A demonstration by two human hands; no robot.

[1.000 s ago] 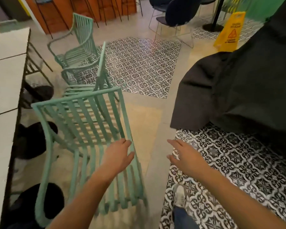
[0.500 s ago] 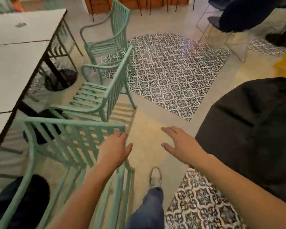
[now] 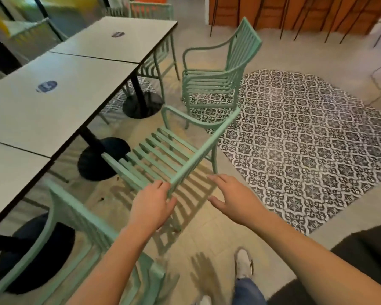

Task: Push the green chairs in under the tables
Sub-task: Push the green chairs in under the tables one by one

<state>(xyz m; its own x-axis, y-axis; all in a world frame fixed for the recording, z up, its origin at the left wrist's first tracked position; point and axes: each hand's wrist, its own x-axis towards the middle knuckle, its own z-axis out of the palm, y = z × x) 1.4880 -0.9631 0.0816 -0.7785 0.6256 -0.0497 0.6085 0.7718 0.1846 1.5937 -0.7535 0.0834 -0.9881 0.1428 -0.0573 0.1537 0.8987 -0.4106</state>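
Closest to me, at the lower left, I see a mint-green slatted metal chair, its backrest toward me and its seat tucked under the near white rectangular table. My left hand reaches forward with fingers relaxed and spread, its fingertips at the near end of the top rail of a second mint-green slatted armchair; I cannot tell whether they touch the rail. My right hand hovers flat and wide just right of that rail, holding nothing. This second chair stands just beside the long edge of the middle white table, its seat facing the table and its front barely under the edge; the backrest rail runs from my hands away toward the upper right, roughly parallel to that edge. Beyond it, a third mint-green armchair stands well clear of the far white table, partly on the black-and-white patterned floor tiles, seat facing left toward the tables. A fourth green chair sits pushed under the far table's edge.
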